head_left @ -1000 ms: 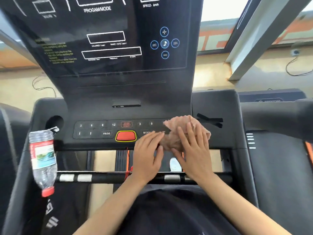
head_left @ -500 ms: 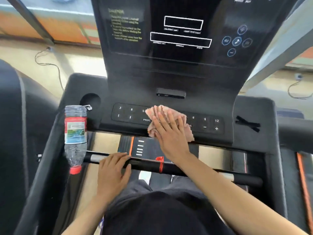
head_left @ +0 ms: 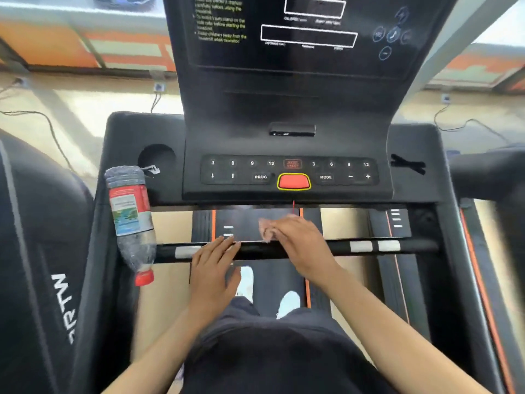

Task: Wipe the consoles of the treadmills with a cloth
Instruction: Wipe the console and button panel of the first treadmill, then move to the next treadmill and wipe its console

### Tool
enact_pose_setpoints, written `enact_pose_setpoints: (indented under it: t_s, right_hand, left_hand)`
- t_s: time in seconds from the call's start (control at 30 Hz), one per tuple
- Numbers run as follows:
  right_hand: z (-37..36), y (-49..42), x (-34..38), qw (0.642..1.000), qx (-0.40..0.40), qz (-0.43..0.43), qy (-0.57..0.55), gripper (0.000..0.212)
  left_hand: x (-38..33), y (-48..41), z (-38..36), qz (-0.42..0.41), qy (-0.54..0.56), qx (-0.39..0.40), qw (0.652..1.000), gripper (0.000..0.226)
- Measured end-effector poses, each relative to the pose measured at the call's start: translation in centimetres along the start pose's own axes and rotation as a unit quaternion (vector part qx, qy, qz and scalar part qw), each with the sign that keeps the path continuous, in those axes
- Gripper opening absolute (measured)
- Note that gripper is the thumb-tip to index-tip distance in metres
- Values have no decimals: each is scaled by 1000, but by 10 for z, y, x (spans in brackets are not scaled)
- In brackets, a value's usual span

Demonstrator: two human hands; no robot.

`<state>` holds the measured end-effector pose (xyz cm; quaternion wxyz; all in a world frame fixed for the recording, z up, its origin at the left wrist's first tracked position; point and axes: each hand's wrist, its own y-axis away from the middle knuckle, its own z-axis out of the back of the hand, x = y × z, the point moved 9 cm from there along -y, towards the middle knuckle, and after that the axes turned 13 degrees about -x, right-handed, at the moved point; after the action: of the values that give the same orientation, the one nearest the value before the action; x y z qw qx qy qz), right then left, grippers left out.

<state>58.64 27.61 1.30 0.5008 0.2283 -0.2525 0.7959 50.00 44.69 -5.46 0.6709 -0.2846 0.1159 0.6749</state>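
Observation:
The black treadmill console [head_left: 289, 194] faces me, with a row of number keys and a red stop button [head_left: 294, 182] under a tall dark display [head_left: 306, 66]. My right hand [head_left: 301, 243] hovers below the console, over the black handlebar [head_left: 360, 247], and it is blurred. It holds the pink cloth [head_left: 265, 233] bunched under its fingers, so only a small edge shows. My left hand [head_left: 213, 265] rests on the handlebar with straight fingers and holds nothing.
A plastic water bottle [head_left: 130, 217] with a red label hangs cap-down at the console's left side, beside a round cup holder [head_left: 156, 157]. Neighbouring treadmills stand close at the left [head_left: 42, 251] and right [head_left: 488, 177]. My shoes [head_left: 287, 304] stand on the belt below.
My right hand has pulled the cloth off the key panel down to the handlebar. The left hand stays on the bar, now nearer the middle. The view has shifted to centre the console.

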Motion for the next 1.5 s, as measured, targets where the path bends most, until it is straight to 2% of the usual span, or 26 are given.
enact_pose_setpoints:
  t_s: [0.07, 0.17, 0.3, 0.37, 0.43, 0.5, 0.57, 0.63, 0.73, 0.8, 0.93, 1.0, 1.1, 1.17, 1.23, 1.37, 1.43, 1.5]
  right_hand:
    - [18, 30, -12, 993, -9, -99, -70, 27]
    - [40, 81, -38, 952, -56, -262, -148, 21]
    - [59, 159, -55, 898, -117, -371, -207, 16]
    - [69, 204, -58, 879, -152, -394, -220, 12]
    - [80, 253, -56, 856, -185, -412, -251, 18]
    - [90, 306, -51, 820, -221, -428, -309, 16]
    - [103, 362, -45, 807, -252, -425, -324, 14]
    - [116, 420, -40, 814, -276, -421, -292, 4]
    - [135, 504, -40, 826, -304, -430, -203, 10]
    - [146, 564, -37, 804, -333, -454, -190, 12]
    - [165, 666, -34, 762, -401, -489, -137, 36]
    - [171, 710, -35, 734, -422, -518, -120, 42]
    - [185, 766, -31, 715, -449, -534, -52, 41]
    - [188, 781, -26, 714, -465, -517, -80, 43]
    - [192, 805, -30, 698, -476, -521, -125, 39]
    - [203, 857, -67, 631, -485, -586, -153, 9]
    - [216, 882, -89, 602, -496, -600, -177, 5]
    - [236, 899, -108, 592, -492, -608, -194, 2]
  left_hand:
    - [1, -4, 4, 21, 29, 4, 999, 40]
    - [-7, -15, 12, 48, 57, 25, 997, 37]
    - [-57, -16, -1, 3, 113, 101, 988, 43]
    - [-91, -2, -21, -22, 135, 158, 978, 41]
    - [-132, 23, -41, -44, 161, 213, 963, 44]
    - [-182, 61, -56, -59, 204, 264, 941, 45]
    - [-236, 111, -66, -75, 239, 321, 914, 41]
    - [-284, 166, -75, -92, 246, 375, 889, 35]
    - [-338, 243, -89, -122, 251, 424, 861, 17]
    - [-369, 293, -100, -145, 238, 444, 852, 9]
    - [-425, 365, -112, -176, 222, 476, 832, 22]
    - [-452, 392, -117, -182, 219, 496, 821, 23]
    - [-495, 438, -131, -226, 197, 533, 791, 16]
    - [-515, 459, -139, -242, 189, 548, 778, 12]
    - [-543, 486, -154, -248, 185, 570, 761, 11]
    - [-587, 522, -195, -223, 197, 618, 728, 14]
    - [-609, 534, -221, -204, 209, 630, 720, 21]
    - [-631, 541, -244, -196, 218, 630, 719, 25]
